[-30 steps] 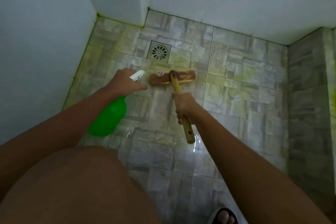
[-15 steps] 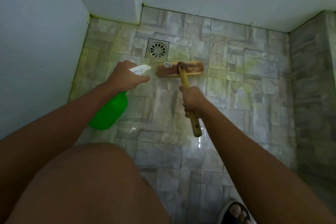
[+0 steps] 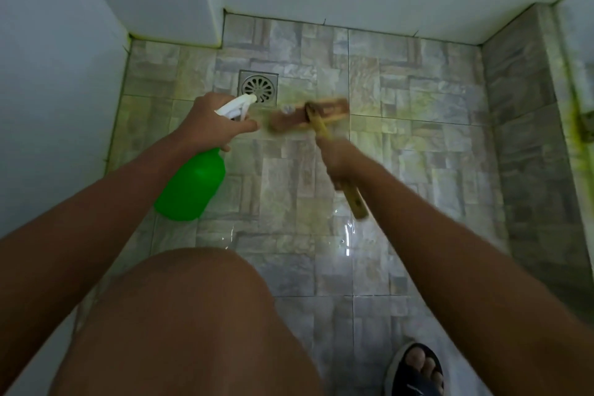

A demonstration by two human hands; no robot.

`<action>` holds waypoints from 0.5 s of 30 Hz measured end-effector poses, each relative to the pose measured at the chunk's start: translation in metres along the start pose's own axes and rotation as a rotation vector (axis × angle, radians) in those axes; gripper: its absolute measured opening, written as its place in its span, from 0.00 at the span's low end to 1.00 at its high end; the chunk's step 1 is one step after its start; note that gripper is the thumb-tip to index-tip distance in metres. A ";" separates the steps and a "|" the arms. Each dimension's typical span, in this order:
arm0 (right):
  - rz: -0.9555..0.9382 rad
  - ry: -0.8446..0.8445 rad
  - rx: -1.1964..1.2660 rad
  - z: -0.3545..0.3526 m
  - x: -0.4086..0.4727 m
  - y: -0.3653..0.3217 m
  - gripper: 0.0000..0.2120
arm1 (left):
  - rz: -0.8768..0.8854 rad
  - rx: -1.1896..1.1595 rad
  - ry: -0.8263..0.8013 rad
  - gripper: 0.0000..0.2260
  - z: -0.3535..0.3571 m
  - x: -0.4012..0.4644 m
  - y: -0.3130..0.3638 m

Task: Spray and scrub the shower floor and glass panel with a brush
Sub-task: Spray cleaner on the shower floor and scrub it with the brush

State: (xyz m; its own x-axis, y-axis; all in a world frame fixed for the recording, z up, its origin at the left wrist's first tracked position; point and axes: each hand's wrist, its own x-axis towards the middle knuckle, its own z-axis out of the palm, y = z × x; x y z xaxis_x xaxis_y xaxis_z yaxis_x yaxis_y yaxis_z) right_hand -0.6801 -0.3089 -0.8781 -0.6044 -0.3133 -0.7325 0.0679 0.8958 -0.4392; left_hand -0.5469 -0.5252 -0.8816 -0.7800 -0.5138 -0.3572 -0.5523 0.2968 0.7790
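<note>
The left hand [image 3: 210, 120] grips the neck of the green bottle [image 3: 192, 185], fingers curled at its white trigger, nozzle toward the drain [image 3: 258, 87]. The right hand [image 3: 337, 157] is wrapped round the brush [image 3: 310, 114] handle. The blurred brush head lies on the wet floor [image 3: 418, 125] just right of the drain.

Light: we see a dim, bluish-grey scene with soft, weak shadows.
Glare: we catch white glints on the wet floor [image 3: 347, 235], near centre.
Blur: the brush [image 3: 310, 114] and right hand [image 3: 337, 159] smear with motion; the left hand [image 3: 212, 122] stays sharper.
Distortion: we note wall lines bowing at the edges.
Near field: the knee [image 3: 180, 315] looks soft.
</note>
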 end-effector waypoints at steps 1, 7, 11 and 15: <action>-0.027 -0.001 -0.004 -0.006 0.014 -0.022 0.14 | 0.002 0.013 0.001 0.15 0.000 -0.001 0.002; -0.036 -0.028 0.086 0.006 0.003 -0.019 0.17 | 0.043 0.042 -0.002 0.08 0.003 -0.007 0.005; 0.160 -0.057 0.126 0.035 -0.077 0.069 0.27 | 0.081 0.075 -0.033 0.14 0.009 -0.008 0.012; 0.228 -0.065 0.117 0.038 -0.095 0.092 0.28 | 0.119 0.111 -0.082 0.16 0.020 -0.001 0.025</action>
State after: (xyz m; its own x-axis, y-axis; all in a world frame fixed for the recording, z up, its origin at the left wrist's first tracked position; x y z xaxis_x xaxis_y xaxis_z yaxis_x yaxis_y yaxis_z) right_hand -0.5864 -0.2087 -0.8685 -0.5106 -0.1306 -0.8498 0.2897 0.9045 -0.3131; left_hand -0.5659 -0.5010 -0.8725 -0.8606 -0.4037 -0.3104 -0.4804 0.4411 0.7581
